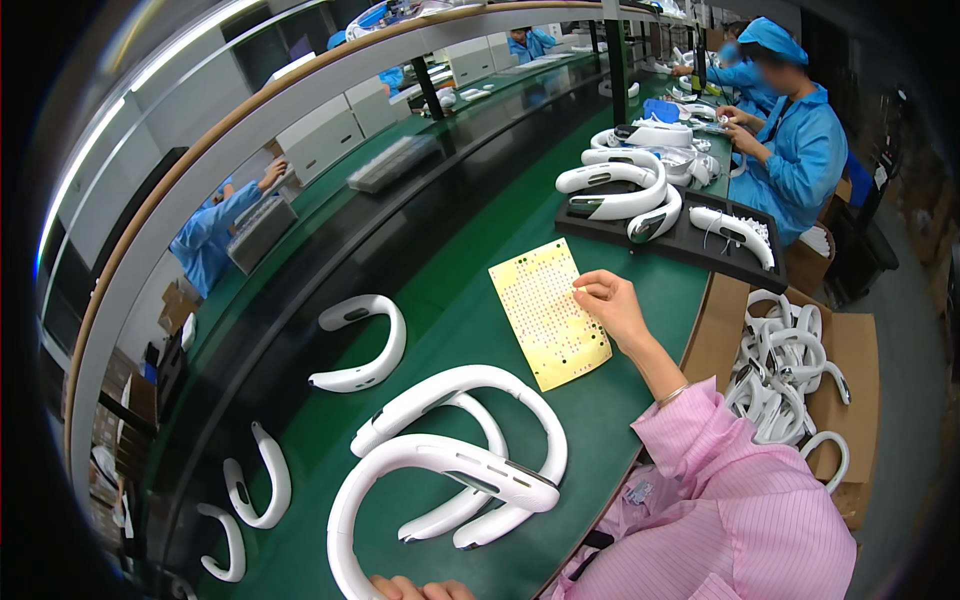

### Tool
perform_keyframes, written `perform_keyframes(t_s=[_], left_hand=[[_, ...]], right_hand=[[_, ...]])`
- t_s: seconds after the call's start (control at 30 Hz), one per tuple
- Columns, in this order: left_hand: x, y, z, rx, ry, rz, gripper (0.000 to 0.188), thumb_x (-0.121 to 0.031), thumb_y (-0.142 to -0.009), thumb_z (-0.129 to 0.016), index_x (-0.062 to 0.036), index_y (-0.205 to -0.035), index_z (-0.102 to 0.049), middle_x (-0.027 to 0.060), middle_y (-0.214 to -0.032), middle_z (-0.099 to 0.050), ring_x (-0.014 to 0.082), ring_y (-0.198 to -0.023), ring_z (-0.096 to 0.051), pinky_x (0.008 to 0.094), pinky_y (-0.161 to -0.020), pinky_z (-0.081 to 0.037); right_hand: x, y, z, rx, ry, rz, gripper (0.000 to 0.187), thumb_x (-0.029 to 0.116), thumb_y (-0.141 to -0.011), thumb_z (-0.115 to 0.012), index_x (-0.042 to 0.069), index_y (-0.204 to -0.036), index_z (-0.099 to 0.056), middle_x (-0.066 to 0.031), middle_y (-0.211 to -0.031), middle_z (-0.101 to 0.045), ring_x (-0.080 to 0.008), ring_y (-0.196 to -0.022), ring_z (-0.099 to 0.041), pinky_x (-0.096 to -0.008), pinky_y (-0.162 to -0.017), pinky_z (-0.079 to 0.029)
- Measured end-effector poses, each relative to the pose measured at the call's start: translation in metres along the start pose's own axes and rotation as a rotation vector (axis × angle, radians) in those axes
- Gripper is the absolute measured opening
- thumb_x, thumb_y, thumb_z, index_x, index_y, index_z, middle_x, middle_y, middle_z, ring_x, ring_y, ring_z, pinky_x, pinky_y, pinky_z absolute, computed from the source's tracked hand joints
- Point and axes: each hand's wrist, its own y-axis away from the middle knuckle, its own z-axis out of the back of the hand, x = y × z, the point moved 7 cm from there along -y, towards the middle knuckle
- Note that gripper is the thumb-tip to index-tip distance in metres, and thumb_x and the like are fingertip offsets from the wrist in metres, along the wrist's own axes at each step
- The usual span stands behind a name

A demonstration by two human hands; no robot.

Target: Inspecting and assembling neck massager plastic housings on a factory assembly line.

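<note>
At the lower edge, my left hand [420,588] is closed around the lower end of a white, C-shaped neck fan [400,460], held above the bench. Two more white neck fans lie behind and partly under it in view, one with its band [545,410] curving to the right. My right hand [612,308] is over the right edge of a yellow sheet [545,320] covered with rows of small dark dots. Its thumb and forefinger are pinched together at the sheet; anything between them is too small to make out.
Several neck fans, one of them nearest [395,345], lie along the dark conveyor belt [270,340] at left. A black tray [690,255] holds more fans. At right stands a cardboard box [855,400] full of white fan parts. Co-workers in blue sit farther along the green bench [450,335].
</note>
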Motion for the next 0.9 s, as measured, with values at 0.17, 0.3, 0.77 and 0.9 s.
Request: perform_keyframes(t_s=[0.17,0.3,0.77,0.9], left_hand=[[0.001,0.001,-0.003,-0.008,-0.004,-0.002,0.042,-0.032,-0.084,-0.046,0.0027,-0.106,-0.040,0.0101,-0.081,-0.047,0.0220,-0.051,-0.042,0.0316,-0.039,-0.038],[0.000,0.002,-0.006,-0.020,-0.024,0.005,0.043,-0.032,-0.084,-0.044,0.0036,-0.108,-0.039,0.0119,-0.085,-0.048,0.0226,-0.051,-0.042,0.0320,-0.039,-0.038],[-0.005,0.004,-0.013,-0.023,-0.048,0.011,0.042,-0.031,-0.086,-0.039,0.0043,-0.107,-0.039,0.0119,-0.081,-0.047,0.0214,-0.049,-0.040,0.0330,-0.038,-0.036],[-0.008,0.006,-0.013,-0.025,-0.051,0.011,0.041,-0.031,-0.086,-0.039,0.0041,-0.107,-0.038,0.0117,-0.080,-0.046,0.0210,-0.048,-0.039,0.0330,-0.039,-0.036]], right_hand=[[0.000,0.001,0.001,0.010,0.014,0.016,0.012,0.003,-0.081,-0.061,-0.002,-0.090,-0.056,-0.0083,-0.080,-0.065,-0.0089,-0.074,-0.060,-0.0215,-0.064,-0.047],[0.005,0.002,0.000,0.020,0.064,0.019,0.010,0.003,-0.081,-0.061,-0.001,-0.089,-0.055,-0.0090,-0.080,-0.066,-0.0098,-0.075,-0.061,-0.0218,-0.064,-0.047],[0.008,0.007,-0.002,0.059,0.056,0.036,0.009,0.003,-0.081,-0.061,-0.002,-0.088,-0.057,-0.0061,-0.078,-0.064,-0.0081,-0.072,-0.059,-0.0206,-0.063,-0.046],[0.017,0.013,-0.006,0.059,0.073,0.044,0.011,0.003,-0.081,-0.062,-0.002,-0.090,-0.058,-0.0063,-0.081,-0.064,-0.0087,-0.076,-0.060,-0.0213,-0.067,-0.047]])
